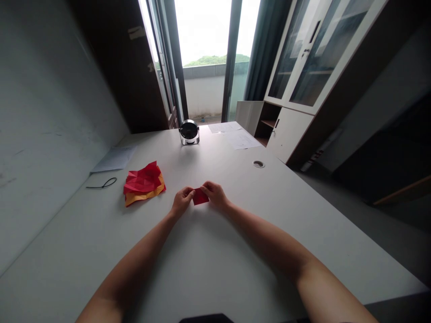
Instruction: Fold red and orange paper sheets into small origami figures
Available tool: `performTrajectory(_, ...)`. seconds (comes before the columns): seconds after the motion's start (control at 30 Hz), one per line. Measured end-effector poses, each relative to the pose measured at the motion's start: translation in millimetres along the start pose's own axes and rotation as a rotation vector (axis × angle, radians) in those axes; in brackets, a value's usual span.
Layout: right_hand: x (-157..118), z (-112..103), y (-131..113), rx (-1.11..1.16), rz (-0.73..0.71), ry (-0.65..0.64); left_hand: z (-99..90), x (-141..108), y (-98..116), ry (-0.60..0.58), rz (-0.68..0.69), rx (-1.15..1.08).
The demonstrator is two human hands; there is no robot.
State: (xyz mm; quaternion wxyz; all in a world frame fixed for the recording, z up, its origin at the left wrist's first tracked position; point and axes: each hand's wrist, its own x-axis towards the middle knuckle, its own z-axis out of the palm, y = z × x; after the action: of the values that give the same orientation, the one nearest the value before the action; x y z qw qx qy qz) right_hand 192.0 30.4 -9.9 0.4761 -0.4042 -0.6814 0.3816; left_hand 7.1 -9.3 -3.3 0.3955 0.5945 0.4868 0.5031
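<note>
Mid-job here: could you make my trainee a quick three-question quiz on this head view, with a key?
1. What do the left hand and right hand hold between them?
2. True or false: the black tie lies to the left of the creased red and orange papers.
3. Which stands near the far edge of the table? A) creased papers; B) round black object; C) black tie.

Key: 1. A small red paper. 2. True. 3. B.
</note>
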Motion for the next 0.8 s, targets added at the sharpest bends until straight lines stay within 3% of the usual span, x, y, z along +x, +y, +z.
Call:
performTrajectory(0.33,-0.7,-0.4,-1.3,-0.004,-0.02,0.033,0.7,-0.9,6.2,-0.091,0.035,0.07)
performTrajectory(0.5,-1.0,-1.6,-3.5,0.075,-0.007,0.032,1.7,-1.9,5.5,-0.02,-0.017,0.033)
performTrajectory(0.63,-0.9,-2.1,-4.4,0.195,-0.01,0.003,-0.5,0.6,4.5,0.031,-0.049,-0.115)
performTrajectory(0.8,0.4,-0.3,-2.2,0.184,-0.013,-0.052,-3.3,3.6,5.2,0.049,-0.08,-0.262)
